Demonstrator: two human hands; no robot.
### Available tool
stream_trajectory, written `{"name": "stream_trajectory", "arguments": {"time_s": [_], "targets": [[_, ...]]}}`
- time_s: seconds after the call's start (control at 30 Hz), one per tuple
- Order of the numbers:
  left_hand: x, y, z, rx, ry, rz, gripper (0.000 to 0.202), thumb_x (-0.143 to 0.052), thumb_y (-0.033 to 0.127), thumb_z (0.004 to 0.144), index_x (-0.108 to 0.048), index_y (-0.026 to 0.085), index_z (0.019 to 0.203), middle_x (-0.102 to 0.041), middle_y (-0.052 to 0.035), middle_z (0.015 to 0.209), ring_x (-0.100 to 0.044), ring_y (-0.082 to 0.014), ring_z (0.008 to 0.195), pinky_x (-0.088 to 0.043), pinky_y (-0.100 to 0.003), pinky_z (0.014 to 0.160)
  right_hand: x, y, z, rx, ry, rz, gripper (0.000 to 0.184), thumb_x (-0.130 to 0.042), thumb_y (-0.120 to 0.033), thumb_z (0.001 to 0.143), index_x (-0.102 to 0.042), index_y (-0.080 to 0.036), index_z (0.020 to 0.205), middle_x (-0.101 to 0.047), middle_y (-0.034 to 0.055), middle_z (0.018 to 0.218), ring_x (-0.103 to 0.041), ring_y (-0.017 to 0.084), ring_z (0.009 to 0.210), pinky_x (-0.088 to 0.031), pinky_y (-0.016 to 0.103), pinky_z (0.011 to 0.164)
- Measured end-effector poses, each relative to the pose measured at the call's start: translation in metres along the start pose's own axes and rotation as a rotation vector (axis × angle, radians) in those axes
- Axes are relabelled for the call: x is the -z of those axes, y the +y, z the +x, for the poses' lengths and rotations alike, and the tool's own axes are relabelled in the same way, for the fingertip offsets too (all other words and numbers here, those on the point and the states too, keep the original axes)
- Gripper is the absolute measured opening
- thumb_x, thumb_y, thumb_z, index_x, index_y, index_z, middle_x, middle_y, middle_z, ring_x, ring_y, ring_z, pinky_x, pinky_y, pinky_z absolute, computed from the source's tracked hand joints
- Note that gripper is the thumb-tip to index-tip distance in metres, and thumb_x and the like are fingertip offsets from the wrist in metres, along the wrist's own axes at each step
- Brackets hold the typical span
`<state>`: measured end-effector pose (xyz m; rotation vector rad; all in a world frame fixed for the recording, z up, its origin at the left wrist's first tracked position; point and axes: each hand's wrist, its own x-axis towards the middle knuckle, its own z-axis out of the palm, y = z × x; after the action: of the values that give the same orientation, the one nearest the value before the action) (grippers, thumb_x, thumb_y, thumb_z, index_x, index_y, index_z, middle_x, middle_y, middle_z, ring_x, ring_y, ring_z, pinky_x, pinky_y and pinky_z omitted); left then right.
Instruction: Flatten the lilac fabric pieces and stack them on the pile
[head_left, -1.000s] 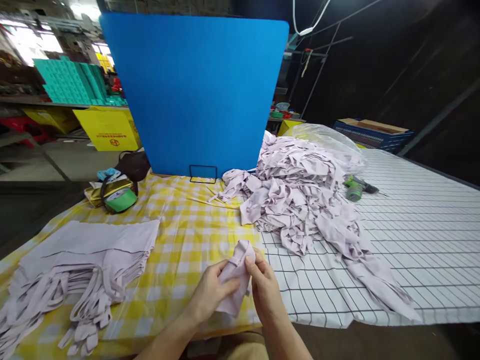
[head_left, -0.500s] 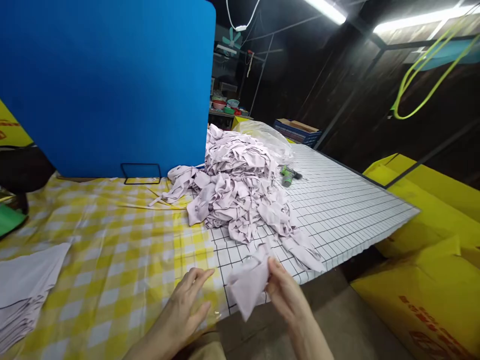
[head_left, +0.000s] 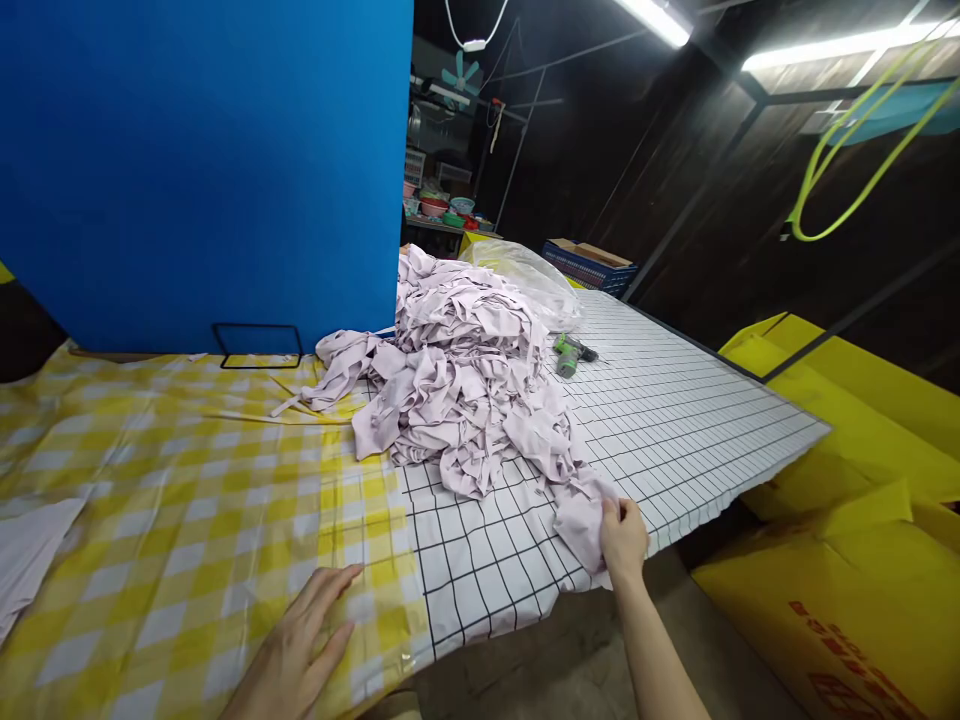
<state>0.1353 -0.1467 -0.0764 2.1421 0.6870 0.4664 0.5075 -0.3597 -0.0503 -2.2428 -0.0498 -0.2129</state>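
My right hand (head_left: 624,538) is closed on the edge of a pale lilac fabric piece (head_left: 577,515) at the near right end of a loose heap. The fabric heap (head_left: 465,390) is made of many crumpled, overlapping pieces of the same colour. My left hand (head_left: 294,640) holds nothing, its fingers stretched out and thumb apart, over the yellow-and-white checked cover (head_left: 187,540). At the left edge, a flat fabric stack (head_left: 34,560) of similar colour is partly cut off by the frame.
A big blue panel (head_left: 202,170) with a black wire stand (head_left: 259,346) rises at the back left. Behind the heap are a green cordless drill (head_left: 571,354), a clear plastic bag (head_left: 529,280) and a blue crate (head_left: 589,265). Yellow boxes (head_left: 832,600) stand right of the table.
My right hand has moved right, from over the table's near edge to the heap's right end. Whether it holds the same piece, I cannot tell. My left hand has shifted left and down, staying open.
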Motion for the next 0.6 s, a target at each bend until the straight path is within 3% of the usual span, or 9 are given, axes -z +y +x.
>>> {"name": "stream_trajectory", "arguments": {"time_s": [0.13,0.23,0.33,0.4,0.5,0.6], "targets": [[0.004,-0.011,-0.003,0.035,0.039,0.022,0.037,-0.043,0.037,0.083,-0.055,0.026,0.117,-0.061,-0.0049,0.108,-0.061,-0.0211,0.097,-0.052,-0.033,0.083,-0.011,-0.003,0.011,0.048,0.049,-0.102,0.026,-0.041,-0.041,0.075,-0.051,-0.019,0.081,-0.059,0.0146,0.091,-0.05,0.028,0.088,-0.038,0.04,0.078],[0.009,-0.014,-0.005,0.037,0.068,0.059,0.036,-0.044,0.035,0.083,-0.055,0.025,0.116,-0.062,-0.0046,0.109,-0.062,-0.0199,0.097,-0.052,-0.031,0.083,-0.018,-0.006,0.013,0.037,0.089,-0.175,0.026,-0.043,-0.036,0.072,-0.054,-0.015,0.083,-0.055,0.022,0.102,-0.043,0.037,0.102,-0.032,0.05,0.084],[0.014,-0.018,-0.007,0.021,0.126,0.095,0.034,-0.046,0.034,0.081,-0.058,0.025,0.112,-0.064,-0.0036,0.108,-0.063,-0.0188,0.095,-0.053,-0.027,0.08,-0.019,-0.014,0.009,0.053,0.166,-0.214,0.035,-0.041,-0.031,0.074,-0.052,-0.012,0.1,-0.046,0.0255,0.118,-0.032,0.042,0.114,-0.023,0.057,0.088],[0.016,-0.02,-0.008,0.018,0.162,0.094,0.033,-0.047,0.034,0.08,-0.059,0.024,0.109,-0.065,-0.0029,0.106,-0.065,-0.0185,0.092,-0.054,-0.025,0.078,-0.021,-0.026,0.009,0.111,0.178,-0.209,0.04,-0.04,-0.029,0.077,-0.048,-0.011,0.112,-0.041,0.0245,0.124,-0.029,0.04,0.118,-0.022,0.055,0.091],[0.019,-0.022,-0.01,0.033,0.204,0.082,0.032,-0.047,0.034,0.08,-0.06,0.025,0.107,-0.066,-0.002,0.105,-0.066,-0.0189,0.09,-0.055,-0.024,0.076,-0.035,-0.049,0.016,0.196,0.049,-0.171,0.034,-0.044,-0.03,0.081,-0.053,-0.012,0.108,-0.052,0.0189,0.114,-0.04,0.033,0.113,-0.028,0.047,0.093],[0.019,-0.021,-0.014,0.031,0.201,0.091,0.032,-0.046,0.034,0.081,-0.059,0.026,0.109,-0.065,-0.0012,0.107,-0.065,-0.0188,0.094,-0.054,-0.025,0.078,-0.06,-0.074,0.029,0.158,-0.1,-0.123,0.027,-0.053,-0.032,0.083,-0.058,-0.013,0.101,-0.059,0.0121,0.102,-0.052,0.026,0.101,-0.038,0.043,0.089]]}}
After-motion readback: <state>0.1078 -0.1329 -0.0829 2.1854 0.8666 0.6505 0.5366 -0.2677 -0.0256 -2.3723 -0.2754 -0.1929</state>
